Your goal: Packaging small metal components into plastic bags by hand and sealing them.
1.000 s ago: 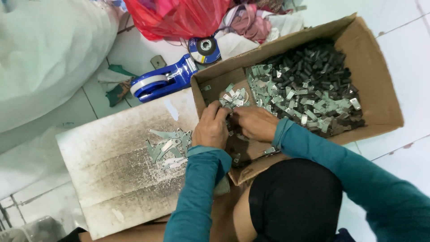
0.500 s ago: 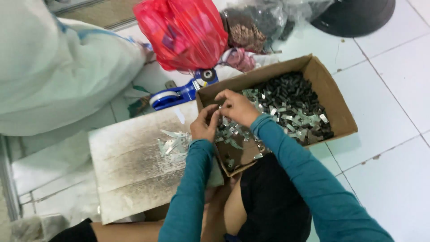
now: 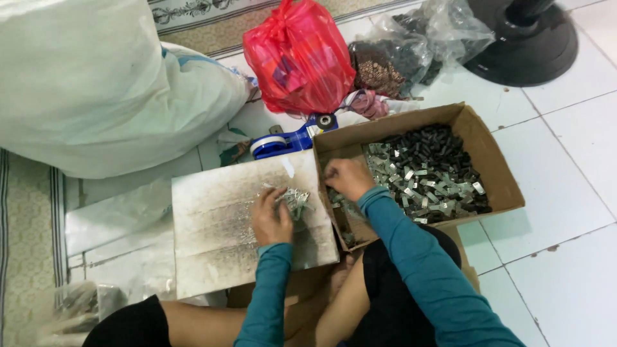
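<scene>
The left hand (image 3: 271,220) rests curled over a small heap of silvery metal clips (image 3: 294,200) on the scuffed grey board (image 3: 218,257), while at three o'clock the right hand (image 3: 347,178) pinches, contents unclear, inside the brown cardboard box (image 3: 495,173) within easy reach.

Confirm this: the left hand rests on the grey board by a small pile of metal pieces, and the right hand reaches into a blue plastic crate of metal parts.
One thing is wrong: the head view shows the right hand reaching into a brown cardboard box, not a blue crate. The left hand does rest on the grey board by the metal pieces.
</scene>
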